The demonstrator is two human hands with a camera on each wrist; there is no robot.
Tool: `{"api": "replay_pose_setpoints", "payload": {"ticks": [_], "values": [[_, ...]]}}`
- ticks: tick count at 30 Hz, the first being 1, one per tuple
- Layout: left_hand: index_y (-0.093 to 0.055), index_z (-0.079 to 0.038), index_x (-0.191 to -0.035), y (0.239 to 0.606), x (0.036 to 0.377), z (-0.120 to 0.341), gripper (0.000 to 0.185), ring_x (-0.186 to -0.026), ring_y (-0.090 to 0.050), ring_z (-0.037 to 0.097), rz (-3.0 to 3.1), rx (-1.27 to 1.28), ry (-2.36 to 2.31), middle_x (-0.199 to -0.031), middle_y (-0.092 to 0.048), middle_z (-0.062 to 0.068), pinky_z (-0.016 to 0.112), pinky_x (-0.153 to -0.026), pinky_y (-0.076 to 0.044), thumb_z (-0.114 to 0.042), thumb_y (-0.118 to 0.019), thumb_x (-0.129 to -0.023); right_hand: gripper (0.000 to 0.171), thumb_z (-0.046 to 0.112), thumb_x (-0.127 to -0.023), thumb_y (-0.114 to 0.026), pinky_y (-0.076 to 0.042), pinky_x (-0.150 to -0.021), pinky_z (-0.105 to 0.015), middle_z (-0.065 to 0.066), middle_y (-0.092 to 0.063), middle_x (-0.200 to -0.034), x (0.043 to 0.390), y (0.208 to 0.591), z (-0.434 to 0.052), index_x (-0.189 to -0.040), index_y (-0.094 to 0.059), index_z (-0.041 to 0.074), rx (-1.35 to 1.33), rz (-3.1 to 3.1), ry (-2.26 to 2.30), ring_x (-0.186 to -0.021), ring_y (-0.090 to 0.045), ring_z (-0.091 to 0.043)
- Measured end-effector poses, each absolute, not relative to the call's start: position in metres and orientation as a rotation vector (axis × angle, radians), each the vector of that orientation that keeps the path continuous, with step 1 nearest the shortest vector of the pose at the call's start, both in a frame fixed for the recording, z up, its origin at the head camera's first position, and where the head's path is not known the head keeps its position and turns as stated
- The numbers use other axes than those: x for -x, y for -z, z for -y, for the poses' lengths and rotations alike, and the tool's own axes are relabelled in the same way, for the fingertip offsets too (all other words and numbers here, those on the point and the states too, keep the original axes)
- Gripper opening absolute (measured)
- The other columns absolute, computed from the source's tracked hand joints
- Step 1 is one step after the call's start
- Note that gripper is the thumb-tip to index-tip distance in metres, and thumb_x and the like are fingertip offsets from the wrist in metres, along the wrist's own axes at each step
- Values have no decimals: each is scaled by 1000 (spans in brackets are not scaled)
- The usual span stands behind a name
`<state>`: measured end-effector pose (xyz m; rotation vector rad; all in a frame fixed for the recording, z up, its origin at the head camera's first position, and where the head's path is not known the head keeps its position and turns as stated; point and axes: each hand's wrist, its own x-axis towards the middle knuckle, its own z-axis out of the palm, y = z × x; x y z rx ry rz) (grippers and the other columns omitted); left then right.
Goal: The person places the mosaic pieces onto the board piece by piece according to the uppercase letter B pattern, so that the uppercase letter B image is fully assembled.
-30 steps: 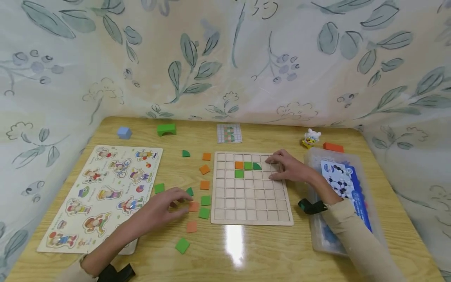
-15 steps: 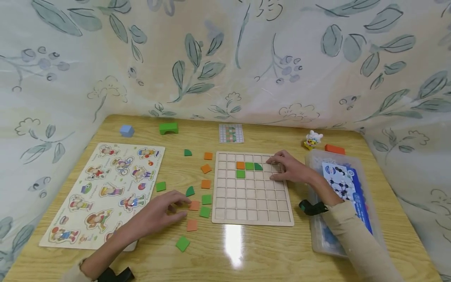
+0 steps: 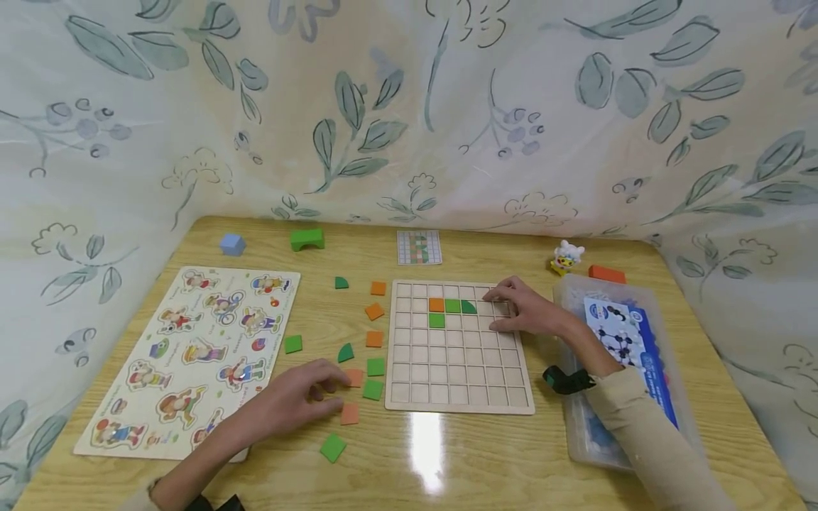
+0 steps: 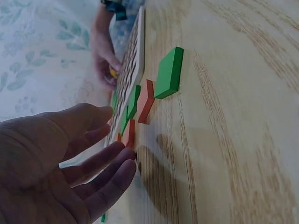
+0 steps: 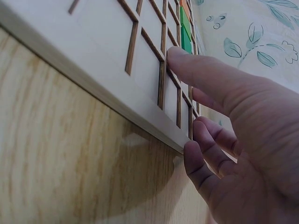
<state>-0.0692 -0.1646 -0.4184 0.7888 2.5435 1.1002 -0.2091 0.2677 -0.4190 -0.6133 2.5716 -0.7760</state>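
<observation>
Wood grid board (image 3: 458, 356), pale, square, lies partly beneath loosely spread right hand (image 3: 527, 310); similarly spread left hand (image 3: 297, 399) is near orange square tile (image 3: 356, 377).

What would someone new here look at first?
Probably the pale grid board in the middle of the table, with four orange and green pieces toward its far side. Next, perhaps, the loose bright tiles scattered to its left, or the picture board full of cartoon figures farther left.

We can read no text or numbers. The puzzle board (image 3: 206, 380) and the label (image 3: 629, 348) on the box (image 3: 592, 434) bear print too blurred.
</observation>
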Motion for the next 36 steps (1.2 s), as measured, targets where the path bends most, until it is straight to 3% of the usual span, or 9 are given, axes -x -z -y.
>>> {"api": "replay_pose_setpoints", "payload": {"ticks": [12, 36], "values": [[-66, -12, -112, 423, 63, 165, 25, -89, -61, 10, -2566, -834, -1145, -104, -66, 0, 23, -75, -53, -18, -71, -88, 50, 29, -85, -74, -36, -82, -35, -17, -40, -124, 210, 419, -268, -128, -58, 10, 625, -2580, 778, -104, -42, -27], [-66, -14, -114, 424, 61, 164, 25, -89, -59, 7, -2513, -807, -1158, -105, -65, -1, 22, -75, -52, -25, -67, -92, 51, 33, -86, -73, -38, -84, -37, -16, -41, -125, 210, 421, -269, -129, -57, 11, 633, -2577, 772, -106, -43, -27]]}}
